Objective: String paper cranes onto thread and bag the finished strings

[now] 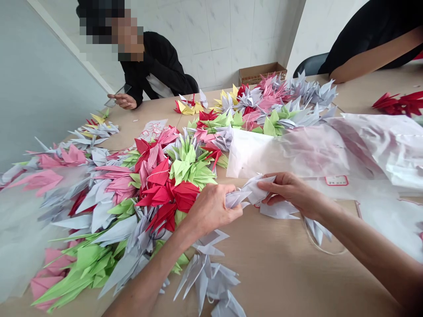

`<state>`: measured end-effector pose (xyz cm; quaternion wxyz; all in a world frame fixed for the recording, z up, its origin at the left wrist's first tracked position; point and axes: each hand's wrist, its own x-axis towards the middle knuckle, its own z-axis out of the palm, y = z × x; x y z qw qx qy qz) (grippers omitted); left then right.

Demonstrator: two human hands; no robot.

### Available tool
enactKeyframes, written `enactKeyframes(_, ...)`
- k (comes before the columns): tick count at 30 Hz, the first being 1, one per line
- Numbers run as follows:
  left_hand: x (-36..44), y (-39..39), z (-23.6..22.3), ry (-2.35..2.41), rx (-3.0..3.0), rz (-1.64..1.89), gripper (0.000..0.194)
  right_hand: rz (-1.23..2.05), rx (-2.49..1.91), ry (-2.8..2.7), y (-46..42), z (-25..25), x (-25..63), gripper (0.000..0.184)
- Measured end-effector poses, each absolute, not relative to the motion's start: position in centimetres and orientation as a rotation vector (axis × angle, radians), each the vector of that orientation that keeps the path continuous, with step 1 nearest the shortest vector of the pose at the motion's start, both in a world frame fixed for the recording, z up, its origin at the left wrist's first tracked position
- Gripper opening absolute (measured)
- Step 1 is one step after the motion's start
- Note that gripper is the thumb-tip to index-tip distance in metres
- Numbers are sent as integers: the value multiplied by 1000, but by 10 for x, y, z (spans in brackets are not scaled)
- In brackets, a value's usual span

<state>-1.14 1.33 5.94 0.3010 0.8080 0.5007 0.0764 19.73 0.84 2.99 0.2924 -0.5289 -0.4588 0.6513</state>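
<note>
Grey paper cranes (253, 188) are pinched by the left grip (211, 210) and right grip (291, 189), best held lightly to avoid crushing them

Left hand (211, 211) and right hand (291, 191) pinch pale grey origami cranes (251, 189) between them, above the light wood counter (274, 273). Red, green and pink paper cranes (168, 180) heaped left and far. Translucent plastic sheet (317, 149) lies right. Far left, co-worker's hand (122, 100) near counter edge.
</note>
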Motion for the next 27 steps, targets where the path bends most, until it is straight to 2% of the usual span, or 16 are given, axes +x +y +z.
enactKeyframes(5,-11,14,64,1294,2103,216,18,1906,-1304,-1020,9,32,199,28)
enactKeyframes(13,-12,14,61,1287,2027,226,23,1861,-1339,-1067,7,34,196,30)
enactKeyframes(17,-13,15,60,1254,1985,268,25,1797,-1348,-1183,6,34,194,37)
enactKeyframes(23,-13,19,61,1224,1989,352,25,1637,-1347,-1339,8,30,196,34)
enactKeyframes(27,-12,21,57,1229,1973,396,34,1502,-1354,-1370,7,28,196,35)
